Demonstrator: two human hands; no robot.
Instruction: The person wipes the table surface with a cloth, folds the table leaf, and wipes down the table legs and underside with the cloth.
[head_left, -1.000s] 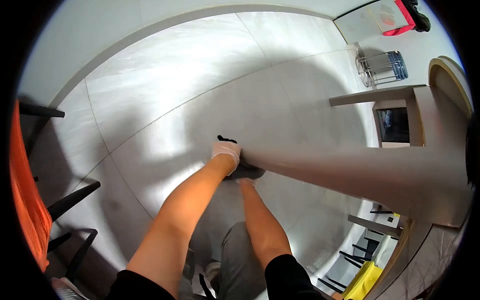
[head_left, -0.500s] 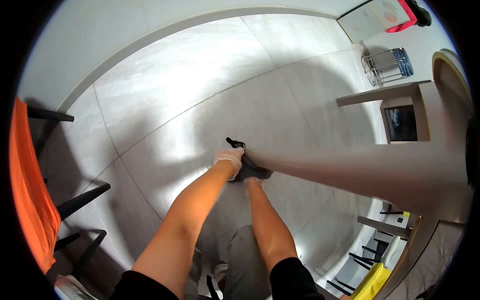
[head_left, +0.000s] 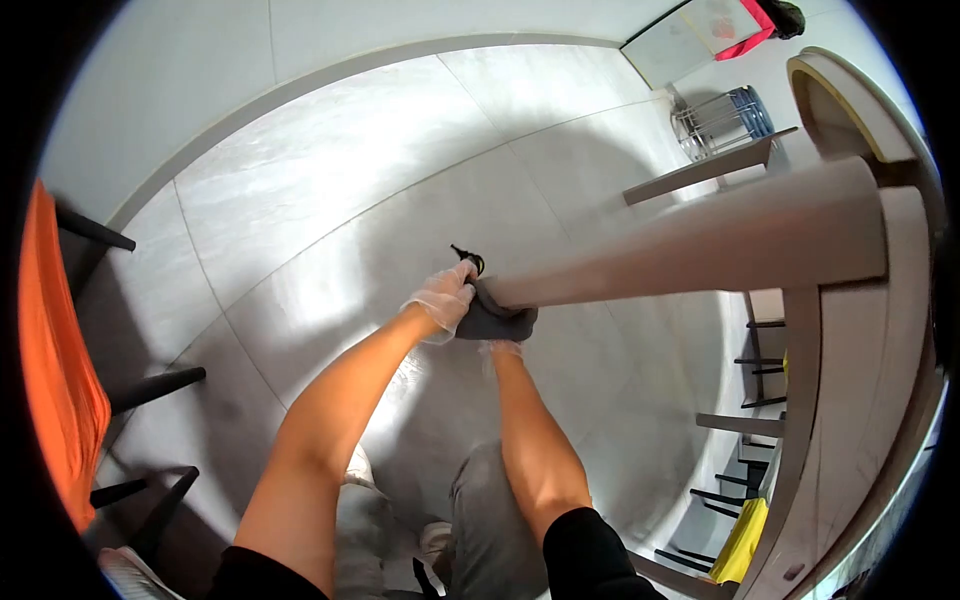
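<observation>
My left hand (head_left: 446, 298), in a thin clear glove, is closed near the end of a taupe table leg (head_left: 690, 245). A slim black piece with a yellow-green edge (head_left: 469, 261) sticks out past its fingers; its kind is unclear. Dark grey cloth (head_left: 498, 320) wraps the end of the leg, between my two hands. My right hand (head_left: 505, 350), also gloved, is below the cloth and pressed to it. Its fingers are mostly hidden.
The tilted table (head_left: 850, 370) fills the right side, with further legs (head_left: 710, 168) jutting inward. Orange fabric hangs over a chair (head_left: 65, 370) at left. A metal rack (head_left: 720, 120) stands by the far wall. Yellow cloth (head_left: 740, 540) lies at lower right.
The table has turned in view, and its leg now slopes up to the right from my hands. Both hands have moved slightly up in view, staying at the leg's end.
</observation>
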